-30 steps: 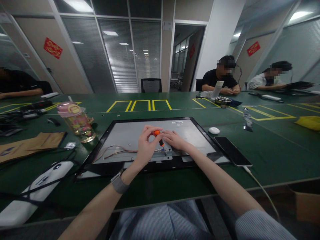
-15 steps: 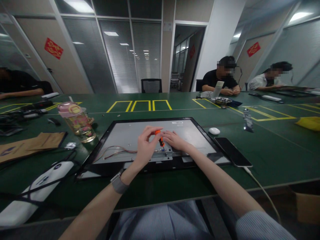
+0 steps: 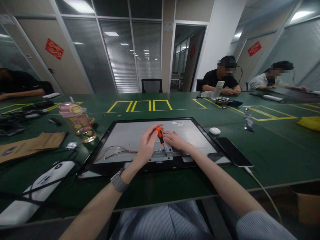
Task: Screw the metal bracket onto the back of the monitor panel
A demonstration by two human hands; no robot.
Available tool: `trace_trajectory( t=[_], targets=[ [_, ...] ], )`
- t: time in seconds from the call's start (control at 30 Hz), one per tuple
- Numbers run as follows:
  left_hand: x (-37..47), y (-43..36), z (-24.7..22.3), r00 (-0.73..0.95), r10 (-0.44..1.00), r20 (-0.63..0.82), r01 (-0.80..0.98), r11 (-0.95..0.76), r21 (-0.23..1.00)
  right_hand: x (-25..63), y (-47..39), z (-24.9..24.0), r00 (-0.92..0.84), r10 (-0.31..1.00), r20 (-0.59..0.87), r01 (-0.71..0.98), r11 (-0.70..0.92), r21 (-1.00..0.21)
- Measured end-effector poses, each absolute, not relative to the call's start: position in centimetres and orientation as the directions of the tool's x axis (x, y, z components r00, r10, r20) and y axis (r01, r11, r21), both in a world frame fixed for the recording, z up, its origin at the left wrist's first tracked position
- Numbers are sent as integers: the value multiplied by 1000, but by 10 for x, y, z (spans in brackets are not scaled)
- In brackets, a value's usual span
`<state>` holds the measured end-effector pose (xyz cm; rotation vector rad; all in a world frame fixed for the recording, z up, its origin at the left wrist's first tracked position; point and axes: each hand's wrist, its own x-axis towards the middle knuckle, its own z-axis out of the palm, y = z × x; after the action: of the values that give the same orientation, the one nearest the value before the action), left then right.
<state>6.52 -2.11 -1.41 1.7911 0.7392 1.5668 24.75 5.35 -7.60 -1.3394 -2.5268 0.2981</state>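
Note:
An orange and black screwdriver (image 3: 160,135) stands tilted, its tip down at a small metal bracket (image 3: 169,154) near the front edge of a flat display panel (image 3: 132,133). The fingers of my left hand (image 3: 148,142) are at the top of its handle, thumb and fingers closed round it. My right hand (image 3: 177,141) lies flat on the panel's grey back, right beside the screwdriver, fingers stretched out. Thin coloured wires (image 3: 117,149) run across the panel to the left of the bracket. What the screwdriver tip touches is too small to make out.
Left of the panel stand a pink-lidded bottle (image 3: 77,121), a brown paper bag (image 3: 32,145) and a white power strip (image 3: 40,190). On the right lie a phone (image 3: 233,151) on a cable and a white case (image 3: 214,131). Other people sit across the table.
The fingers of my left hand have shifted on the handle, and more of the orange shows now. My right hand stays nearly still on the panel.

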Motion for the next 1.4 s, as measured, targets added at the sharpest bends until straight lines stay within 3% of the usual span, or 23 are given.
trace_trajectory(
  t=[0.23, 0.47, 0.73, 1.07, 1.4],
  targets=[
    [65, -22, -11, 31, 730, 683, 111, -681, 724, 248, 54, -76, -540, 831, 135, 773, 553, -311],
    [62, -18, -12, 78, 780, 621, 17, -624, 781, 248, 54, -77, -532, 835, 144, 776, 548, -311],
    [65, -21, -12, 31, 721, 692, 114, -690, 714, 248, 56, -78, -547, 825, 145, 772, 564, -294],
    [65, -24, -12, 152, 737, 659, 25, -669, 743, 246, 55, -78, -535, 833, 144, 787, 553, -273],
    [67, -21, -14, 77, 722, 688, 116, -692, 713, 248, 53, -76, -540, 831, 136, 776, 554, -302]
  ],
)
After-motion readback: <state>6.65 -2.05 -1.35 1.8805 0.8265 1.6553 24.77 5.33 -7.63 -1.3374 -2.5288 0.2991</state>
